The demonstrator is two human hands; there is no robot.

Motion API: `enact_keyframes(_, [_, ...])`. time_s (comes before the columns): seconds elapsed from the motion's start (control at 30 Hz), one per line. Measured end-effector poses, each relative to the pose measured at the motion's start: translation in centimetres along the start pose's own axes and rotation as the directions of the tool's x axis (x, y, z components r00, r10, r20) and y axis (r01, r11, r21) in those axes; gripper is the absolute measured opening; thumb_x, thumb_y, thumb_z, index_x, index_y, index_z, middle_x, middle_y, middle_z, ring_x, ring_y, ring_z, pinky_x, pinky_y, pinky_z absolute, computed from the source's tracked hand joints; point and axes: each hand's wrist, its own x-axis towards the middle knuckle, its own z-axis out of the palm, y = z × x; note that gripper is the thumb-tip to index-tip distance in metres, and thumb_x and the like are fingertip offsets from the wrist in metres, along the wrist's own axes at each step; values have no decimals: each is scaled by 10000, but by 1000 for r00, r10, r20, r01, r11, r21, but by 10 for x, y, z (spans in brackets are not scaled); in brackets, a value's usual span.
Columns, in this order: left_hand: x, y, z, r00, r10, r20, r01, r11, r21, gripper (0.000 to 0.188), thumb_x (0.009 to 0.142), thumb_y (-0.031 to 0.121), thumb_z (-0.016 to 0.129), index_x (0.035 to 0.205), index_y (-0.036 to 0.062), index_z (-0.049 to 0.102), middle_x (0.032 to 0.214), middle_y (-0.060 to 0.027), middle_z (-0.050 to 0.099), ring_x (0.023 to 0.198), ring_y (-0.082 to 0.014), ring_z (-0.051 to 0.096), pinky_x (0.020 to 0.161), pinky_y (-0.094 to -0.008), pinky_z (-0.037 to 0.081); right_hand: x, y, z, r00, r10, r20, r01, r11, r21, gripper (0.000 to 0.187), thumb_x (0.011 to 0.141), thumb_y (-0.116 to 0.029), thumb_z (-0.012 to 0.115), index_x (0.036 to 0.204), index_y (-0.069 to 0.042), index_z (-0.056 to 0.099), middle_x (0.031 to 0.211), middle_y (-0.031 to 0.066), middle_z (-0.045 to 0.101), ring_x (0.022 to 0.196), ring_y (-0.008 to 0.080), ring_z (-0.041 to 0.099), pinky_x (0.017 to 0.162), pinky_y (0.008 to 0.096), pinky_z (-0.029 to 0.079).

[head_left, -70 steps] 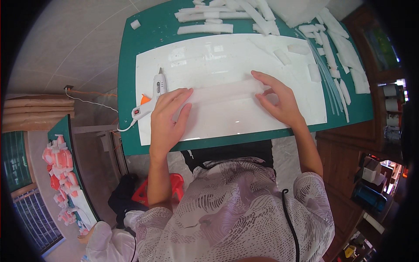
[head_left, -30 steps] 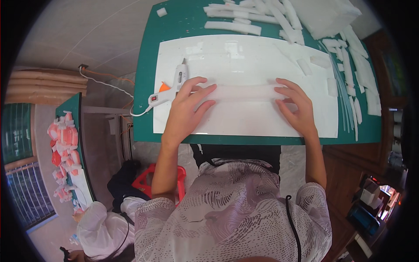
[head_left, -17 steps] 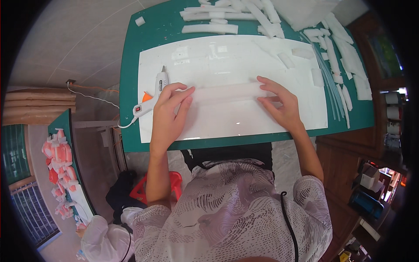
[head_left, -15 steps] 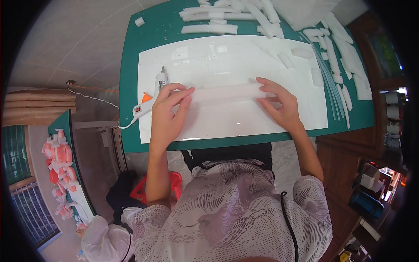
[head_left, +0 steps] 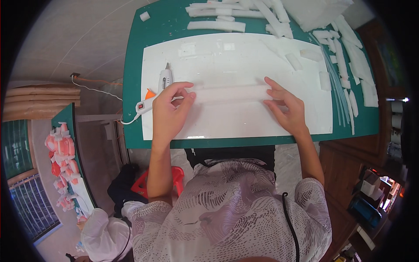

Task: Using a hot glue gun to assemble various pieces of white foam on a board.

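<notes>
A long white foam strip [head_left: 231, 93] lies crosswise just over the white board [head_left: 235, 124], its two ends between my hands. The fingers and thumb of my left hand [head_left: 171, 109] close on its left end. At the right end, my right hand [head_left: 287, 107] holds it between thumb and fingertips, the index finger raised a little above the edge. Just beyond my left hand rests a white glue gun [head_left: 165, 78] with a metal nozzle and an orange part [head_left: 150, 94]. Its handle, with a red switch, is partly hidden by that hand.
Several foam strips [head_left: 216, 26] lie along the far edge of the green table [head_left: 133, 78]. More foam pieces [head_left: 360, 65] and thin translucent sticks [head_left: 338, 87] are at the right. A red stool [head_left: 178, 174] stands below; a person in white [head_left: 104, 236] sits at lower left by another table.
The whole view has shifted slightly, with the table a little farther right. My left fingertips have moved slightly along the strip's end. Both hands still hold the strip.
</notes>
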Motion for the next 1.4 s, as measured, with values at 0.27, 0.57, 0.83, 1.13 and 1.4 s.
enact_keyframes(0.27, [-4,-2,3,999,7,-43,-8,1000,-5,156,876,16,657,1027,-23,651,781,-40,598,741,-88,587,743,-255,553,2,2,-1,1000,-11,26,12,999,-30,190,812,94,666,984,38,608,1267,167,640,1003,257,707,816,305,589])
enact_keyframes(0.57, [-5,-4,4,999,12,-37,-13,1000,-12,152,883,4,651,1033,-18,647,803,-48,594,764,-92,581,764,-265,561,1,2,-3,999,-5,53,7,999,-39,217,795,109,672,991,31,623,1248,196,646,999,258,708,833,308,576])
enact_keyframes(0.83, [-6,-4,1,1000,-1,-20,1,1000,-5,160,889,6,648,1047,-18,640,806,-43,586,784,-92,568,772,-254,546,2,3,-1,999,-3,49,5,999,-38,169,833,23,683,993,8,632,1258,126,655,957,248,715,765,288,582])
enact_keyframes(1.13, [-4,-4,2,1000,14,-16,-14,1000,14,149,890,13,650,1038,-8,641,799,-39,579,775,-95,567,775,-259,544,2,1,-3,998,35,57,-36,999,18,197,812,79,678,997,34,628,1248,181,651,1001,240,703,812,303,578])
enact_keyframes(1.4, [-5,-7,0,1000,7,-17,-7,999,33,133,890,25,652,1018,-11,640,817,-47,596,786,-97,583,772,-266,550,4,-1,-4,996,39,86,-40,999,11,207,814,81,667,1010,28,629,1263,173,645,1003,248,701,814,305,579])
